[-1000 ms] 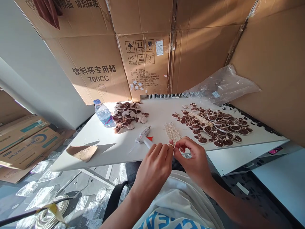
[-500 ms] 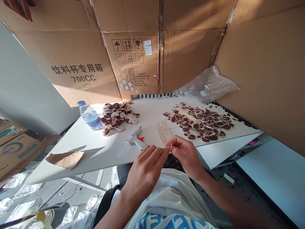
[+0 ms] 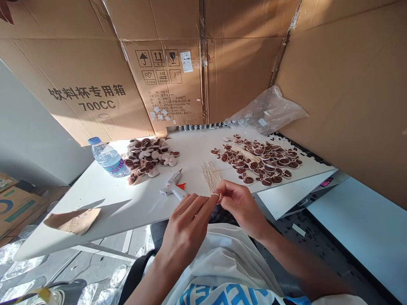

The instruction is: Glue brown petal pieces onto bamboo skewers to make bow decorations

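Observation:
At the table's near edge, my left hand [image 3: 188,226] and my right hand [image 3: 241,206] meet with fingertips pinched together. Between them shows a small loop of cream cord [image 3: 216,195], gripped by both; most of it is hidden by the fingers. Just beyond lies a bundle of cut cream cords [image 3: 210,174]. To the left of it rests a white glue gun [image 3: 171,185] with an orange-red trigger. A heap of brown and cream felt pieces [image 3: 148,156] sits farther left. On the right spread several brown felt pieces with cord bows [image 3: 265,159].
A water bottle [image 3: 110,157] stands at the left of the white table [image 3: 124,207]. Near the front left lies a torn cardboard piece [image 3: 73,221]. Tall cardboard sheets [image 3: 241,63] wall the back, with a clear plastic bag [image 3: 267,112] against them.
The whole view has shifted, so the table and its things appear farther left. Both hands keep their pinch on the cord with hardly any change in pose.

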### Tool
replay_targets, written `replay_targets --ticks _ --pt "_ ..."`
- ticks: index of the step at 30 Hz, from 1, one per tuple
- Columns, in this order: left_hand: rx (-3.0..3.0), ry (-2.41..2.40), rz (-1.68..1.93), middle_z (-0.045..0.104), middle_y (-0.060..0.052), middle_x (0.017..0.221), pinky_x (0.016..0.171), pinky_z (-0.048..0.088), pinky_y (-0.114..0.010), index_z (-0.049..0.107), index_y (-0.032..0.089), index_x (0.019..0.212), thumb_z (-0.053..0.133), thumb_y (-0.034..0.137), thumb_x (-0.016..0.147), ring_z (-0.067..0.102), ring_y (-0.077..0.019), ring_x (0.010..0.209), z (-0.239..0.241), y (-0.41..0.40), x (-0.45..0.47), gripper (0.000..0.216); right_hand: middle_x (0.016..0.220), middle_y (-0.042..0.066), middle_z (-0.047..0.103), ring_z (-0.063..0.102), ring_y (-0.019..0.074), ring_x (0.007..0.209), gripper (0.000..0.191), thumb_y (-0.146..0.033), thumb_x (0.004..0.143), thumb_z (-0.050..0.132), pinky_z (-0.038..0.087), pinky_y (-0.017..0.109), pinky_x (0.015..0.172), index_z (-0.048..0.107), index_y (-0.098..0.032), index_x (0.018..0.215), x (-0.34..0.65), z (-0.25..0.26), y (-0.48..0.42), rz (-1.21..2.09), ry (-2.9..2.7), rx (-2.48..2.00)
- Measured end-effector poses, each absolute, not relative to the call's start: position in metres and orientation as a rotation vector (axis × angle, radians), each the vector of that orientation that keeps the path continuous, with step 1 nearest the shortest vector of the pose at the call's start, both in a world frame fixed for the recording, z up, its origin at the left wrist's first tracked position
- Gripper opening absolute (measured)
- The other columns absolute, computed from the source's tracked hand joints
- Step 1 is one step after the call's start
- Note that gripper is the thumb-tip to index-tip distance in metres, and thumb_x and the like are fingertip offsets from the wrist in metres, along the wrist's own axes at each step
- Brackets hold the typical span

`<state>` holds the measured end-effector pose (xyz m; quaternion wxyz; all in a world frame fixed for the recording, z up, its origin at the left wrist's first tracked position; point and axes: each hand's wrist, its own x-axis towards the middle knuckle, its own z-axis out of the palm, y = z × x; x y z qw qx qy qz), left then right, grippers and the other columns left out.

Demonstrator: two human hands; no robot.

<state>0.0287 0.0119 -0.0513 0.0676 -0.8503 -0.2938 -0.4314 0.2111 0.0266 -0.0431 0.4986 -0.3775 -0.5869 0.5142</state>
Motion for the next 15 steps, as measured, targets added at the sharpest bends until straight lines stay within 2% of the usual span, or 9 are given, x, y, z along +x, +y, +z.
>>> replay_targets --ticks 6,15 --pt "-2.562 -0.882 -1.416 0.077 -0.008 0.099 0.074 0.050 -0.031 0.068 0.014 0.131 0.068 -0.005 0.100 0.062 -0.0168 0.080 -0.050 0.013 0.030 0.036 0.077 -0.002 0.056 0.047 0.0173 0.076 0.008 -0.023 0.088 0.060 0.040 0.034 0.074 0.059 -0.022 0.080 0.207 -0.047 0.024 1.007 -1.431 -0.930" --pt "-2.684 -1.084 -1.642 0.077 0.000 0.090 0.071 0.053 -0.024 0.074 0.023 0.121 0.068 0.003 0.102 0.067 -0.0130 0.075 -0.040 0.011 0.034 0.028 0.072 -0.005 0.057 0.045 0.0142 0.069 0.009 -0.015 0.085 0.058 0.039 0.031 0.068 0.057 -0.022 0.079 0.204 -0.049 0.021 0.687 -1.487 -0.902"
